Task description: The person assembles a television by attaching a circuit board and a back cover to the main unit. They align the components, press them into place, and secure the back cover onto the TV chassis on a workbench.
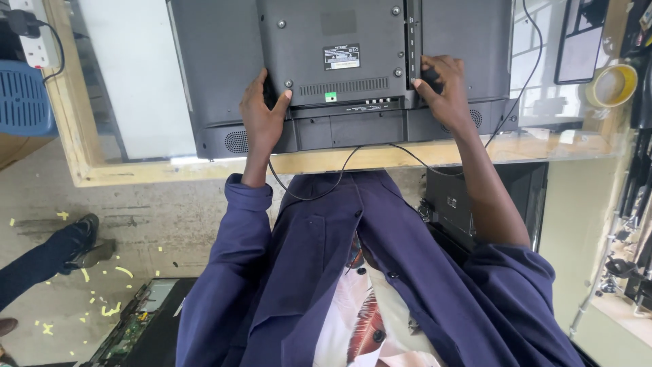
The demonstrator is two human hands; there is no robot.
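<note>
Both hands rest on the back of a dark television [339, 68] lying face down on a glass-topped table [136, 166]: left hand [261, 119] spread flat, right hand [441, 88] closed around a black plug [430, 76].

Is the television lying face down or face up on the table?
Face down: the television shows its grey back panel, screws and vents.

The television [339, 68] runs off the top edge, its screen side turned away against the bench [102, 170]. The right hand [445, 92] covers whatever its fingers grip. The label [341, 56] print is too small to tell.
</note>
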